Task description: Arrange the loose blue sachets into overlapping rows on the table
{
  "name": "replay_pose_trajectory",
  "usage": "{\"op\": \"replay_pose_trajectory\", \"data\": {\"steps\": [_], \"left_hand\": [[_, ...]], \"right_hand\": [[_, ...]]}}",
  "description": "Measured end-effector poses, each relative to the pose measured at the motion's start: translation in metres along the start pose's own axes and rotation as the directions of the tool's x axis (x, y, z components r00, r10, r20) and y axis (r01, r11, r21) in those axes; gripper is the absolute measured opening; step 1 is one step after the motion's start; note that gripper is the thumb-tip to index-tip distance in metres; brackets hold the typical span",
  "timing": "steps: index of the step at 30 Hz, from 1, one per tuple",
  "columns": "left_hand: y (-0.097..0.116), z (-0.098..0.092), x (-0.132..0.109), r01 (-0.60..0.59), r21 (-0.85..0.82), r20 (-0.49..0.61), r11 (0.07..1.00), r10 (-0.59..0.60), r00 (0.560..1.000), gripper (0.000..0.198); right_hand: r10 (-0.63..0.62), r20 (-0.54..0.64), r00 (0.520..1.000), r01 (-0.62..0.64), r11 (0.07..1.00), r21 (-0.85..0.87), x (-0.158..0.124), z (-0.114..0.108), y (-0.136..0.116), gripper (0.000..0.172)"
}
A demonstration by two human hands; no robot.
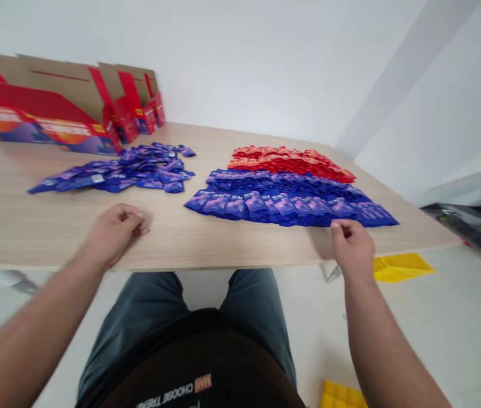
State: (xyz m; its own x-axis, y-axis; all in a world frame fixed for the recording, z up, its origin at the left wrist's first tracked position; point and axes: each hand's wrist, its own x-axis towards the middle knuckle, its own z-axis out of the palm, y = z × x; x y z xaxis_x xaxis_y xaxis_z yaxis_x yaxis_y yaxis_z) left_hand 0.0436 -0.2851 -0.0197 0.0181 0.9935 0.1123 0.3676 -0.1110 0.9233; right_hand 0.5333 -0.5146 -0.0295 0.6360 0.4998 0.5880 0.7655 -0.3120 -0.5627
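My left hand [116, 231] hovers over the front left of the table, its fingers curled closed with nothing showing in them. Beyond it lies a loose heap of purple-blue foil sachets [150, 170]. My right hand [353, 243] is at the table's front edge, closed, thumb against the curled fingers; no object shows in it. Just past its fingertips are overlapping rows of purple-blue sachets [282, 203], and I cannot tell whether it touches them. Behind those rows, red-orange sachets [286, 160] are laid out in similar rows.
Open red and blue cardboard display boxes [82, 133] stand at the back left, against the white wall. The wooden table [206, 243] ends just before my legs. Yellow objects [404, 267] are on the floor at the right, near a dark, blurred item [465, 226].
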Motion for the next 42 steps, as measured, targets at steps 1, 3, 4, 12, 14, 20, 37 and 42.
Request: {"op": "replay_pose_trajectory", "data": {"steps": [1,3,4,12,14,20,37,42], "left_hand": [[-0.001,0.0,0.001,0.002,-0.003,0.03,1.0,-0.002,1.0,0.025],[-0.003,-0.002,0.005,0.024,-0.022,0.085,0.999,-0.022,0.996,0.027],[-0.004,-0.004,0.008,0.008,0.021,0.1,1.0,-0.01,0.995,0.026],[0.001,0.004,0.076,-0.327,0.558,0.195,0.763,0.262,0.945,0.04],[0.005,0.016,0.095,-0.421,0.588,0.264,0.69,0.329,0.907,0.055],[0.013,0.05,0.136,-0.552,0.664,0.428,0.505,0.35,0.833,0.085],[0.007,0.042,0.121,-0.523,0.825,0.435,0.217,0.349,0.83,0.042],[0.007,0.015,0.093,-0.51,0.842,0.427,0.174,0.362,0.828,0.038]], "right_hand": [[-0.021,0.034,0.999,0.021,1.0,0.01,-0.013,0.007,-0.001,0.044],[-0.06,0.087,0.994,0.059,0.998,0.008,-0.032,0.02,-0.004,0.042],[-0.074,0.1,0.992,0.075,0.997,-0.003,-0.037,0.026,-0.005,0.042],[-0.113,0.101,0.988,0.124,0.986,-0.108,-0.044,0.037,-0.011,0.039],[-0.118,0.101,0.988,0.129,0.985,-0.117,-0.046,0.036,-0.012,0.037],[-0.143,0.088,0.986,0.155,0.975,-0.16,-0.049,0.034,-0.014,0.036],[-0.216,0.039,0.976,0.22,0.958,-0.185,-0.051,0.039,-0.007,0.038],[-0.194,0.05,0.98,0.2,0.963,-0.18,-0.051,0.037,-0.009,0.038]]}}
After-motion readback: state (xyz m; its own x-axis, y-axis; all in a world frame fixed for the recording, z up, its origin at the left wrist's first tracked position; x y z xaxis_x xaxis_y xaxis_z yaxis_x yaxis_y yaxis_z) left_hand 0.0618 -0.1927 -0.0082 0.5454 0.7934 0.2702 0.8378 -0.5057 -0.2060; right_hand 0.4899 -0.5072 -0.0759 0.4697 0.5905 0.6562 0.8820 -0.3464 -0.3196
